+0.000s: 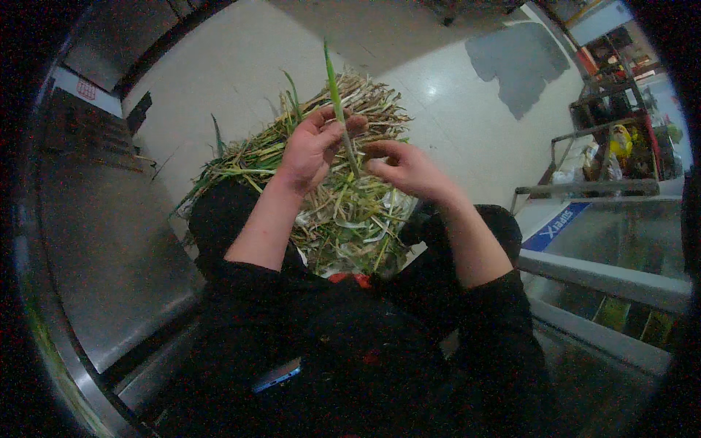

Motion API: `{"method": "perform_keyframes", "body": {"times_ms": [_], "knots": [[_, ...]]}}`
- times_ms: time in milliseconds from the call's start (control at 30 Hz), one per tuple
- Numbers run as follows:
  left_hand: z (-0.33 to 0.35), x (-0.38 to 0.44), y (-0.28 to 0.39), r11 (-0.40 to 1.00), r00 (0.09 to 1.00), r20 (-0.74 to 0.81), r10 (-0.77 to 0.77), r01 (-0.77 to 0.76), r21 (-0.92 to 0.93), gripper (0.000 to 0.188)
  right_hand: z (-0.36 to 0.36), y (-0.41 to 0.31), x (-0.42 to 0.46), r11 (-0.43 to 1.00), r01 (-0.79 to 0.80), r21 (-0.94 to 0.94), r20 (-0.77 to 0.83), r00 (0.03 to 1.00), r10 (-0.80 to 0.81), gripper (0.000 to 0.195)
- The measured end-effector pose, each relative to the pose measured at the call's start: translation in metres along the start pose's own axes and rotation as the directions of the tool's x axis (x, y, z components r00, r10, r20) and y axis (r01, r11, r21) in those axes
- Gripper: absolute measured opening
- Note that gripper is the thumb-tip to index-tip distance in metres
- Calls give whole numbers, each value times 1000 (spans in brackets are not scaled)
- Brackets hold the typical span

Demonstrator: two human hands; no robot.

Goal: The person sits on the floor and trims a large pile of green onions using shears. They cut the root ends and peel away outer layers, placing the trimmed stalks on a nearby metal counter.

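Observation:
My left hand (315,148) pinches a single scallion-like stalk (334,82) between thumb and fingers. Its green tip points away from me, and its paler lower end slants down towards my right hand (408,168). The right thumb and forefinger are apart beside that pale end, with nothing clearly visible between them. Behind both hands lies a heap of long stalks (241,156), green on the left, with dry, whitish-brown ends (378,104) on the right. Closer to me, between my knees, loose leaf trimmings (350,241) lie over crumpled clear plastic.
At left stands a stainless-steel cabinet (120,246). On the right is a glass-topped case (619,235) with a blue printed strip, and beyond it a shelf rack (608,128) holding bags. A phone (277,375) rests against my dark clothing. The tiled floor (443,120) extends beyond the heap.

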State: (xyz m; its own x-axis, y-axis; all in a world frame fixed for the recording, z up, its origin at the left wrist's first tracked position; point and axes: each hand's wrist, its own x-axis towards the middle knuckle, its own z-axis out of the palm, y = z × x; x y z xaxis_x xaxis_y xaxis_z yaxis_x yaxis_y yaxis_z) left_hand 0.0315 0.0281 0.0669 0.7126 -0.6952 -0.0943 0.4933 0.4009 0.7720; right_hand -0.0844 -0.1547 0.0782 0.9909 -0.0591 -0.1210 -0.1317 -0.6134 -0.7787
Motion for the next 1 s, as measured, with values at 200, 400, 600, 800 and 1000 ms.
{"method": "perform_keyframes", "body": {"times_ms": [200, 400, 600, 800, 1000], "knots": [[10, -1, -1, 997, 998, -12, -63, 63, 48, 27, 9, -16, 5, 979, -2, 202, 75, 997, -14, 26], [5, 2, -4, 993, 996, -83, -27, 37, 115, 18, 8, -17, 2, 880, -144, 453, 138, 986, 90, 18], [-4, 10, -9, 956, 989, -114, 95, -59, 286, 21, 4, -17, 0, 679, -224, 699, 155, 975, 162, 21], [-13, 10, -7, 822, 995, -102, -13, 69, 565, 29, -5, -21, 0, 438, -194, 878, 118, 974, 195, 20], [7, -2, -8, 831, 994, 60, 89, -108, 545, 35, 5, -12, 7, 620, -221, 753, 128, 973, 191, 21]]}}
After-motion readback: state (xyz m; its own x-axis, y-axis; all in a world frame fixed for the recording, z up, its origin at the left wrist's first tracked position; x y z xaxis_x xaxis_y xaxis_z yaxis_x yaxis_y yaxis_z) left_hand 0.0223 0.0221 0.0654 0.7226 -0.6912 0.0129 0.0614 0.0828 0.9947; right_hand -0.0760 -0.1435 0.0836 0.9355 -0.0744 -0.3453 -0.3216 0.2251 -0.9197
